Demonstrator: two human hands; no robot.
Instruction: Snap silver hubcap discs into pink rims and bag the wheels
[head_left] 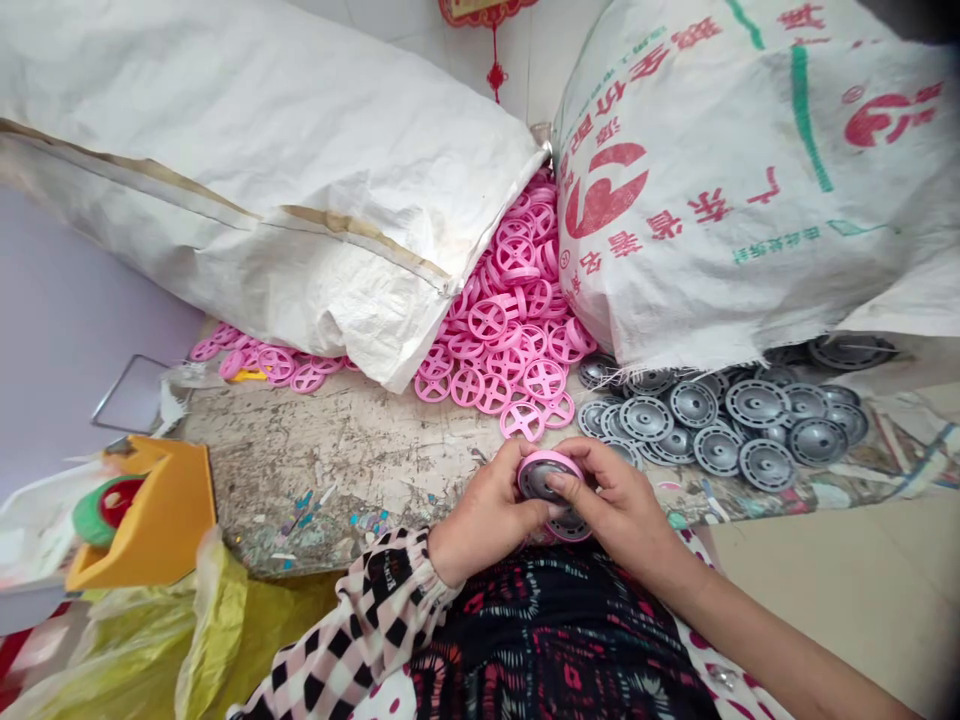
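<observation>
The left hand [486, 512] and right hand [628, 508] grip a pink-rimmed grey wheel [537, 481] between them near the front edge of the worktop [255, 440], partly hiding a second pink-rimmed wheel [568, 528]. Pink spoked rims [507, 363] lie heaped beyond; grey domed discs [718, 449] lie to the right.

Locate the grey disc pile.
Head view, right of centre: the grey disc pile lies on the table, right of the pink rings, at the near edge of the printed sack.
</observation>
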